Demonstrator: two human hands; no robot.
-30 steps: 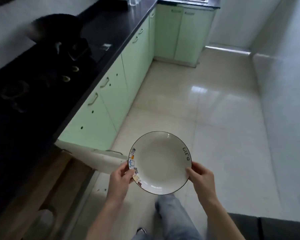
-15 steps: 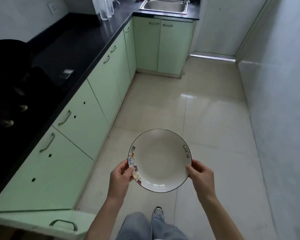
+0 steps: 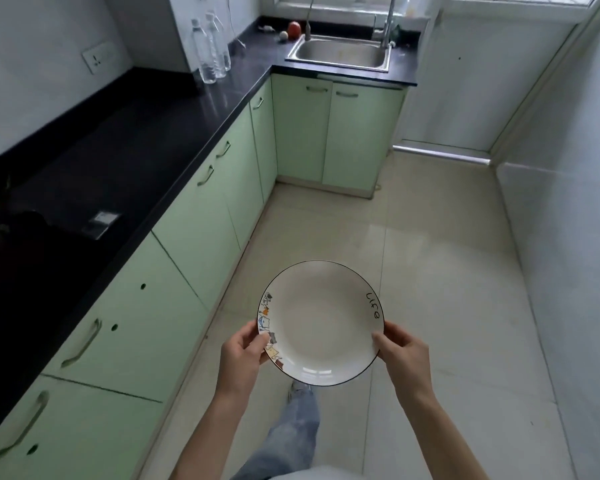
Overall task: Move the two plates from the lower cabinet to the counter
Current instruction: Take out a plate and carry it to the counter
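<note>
I hold a white plate (image 3: 321,322) with a thin black rim, small cartoon pictures on its left edge and the word "Life" on its right edge. My left hand (image 3: 244,358) grips the plate's left rim and my right hand (image 3: 400,351) grips its right rim. The plate is level, over the floor, to the right of the black counter (image 3: 146,147). Only one plate is in view. The lower cabinets (image 3: 194,223) along the left are pale green with shut doors.
Clear bottles (image 3: 210,53) stand at the counter's far corner. A steel sink (image 3: 340,55) with a tap lies at the back, a red fruit (image 3: 294,29) beside it. Dark cookware (image 3: 0,216) sits on the counter at left. The tiled floor (image 3: 413,258) stretches ahead; a wall runs on the right.
The view has risen and moved forward along the kitchen. The open cabinet door at lower left has left the frame, and the sink and bottles have come into view. Both hands keep the same hold.
</note>
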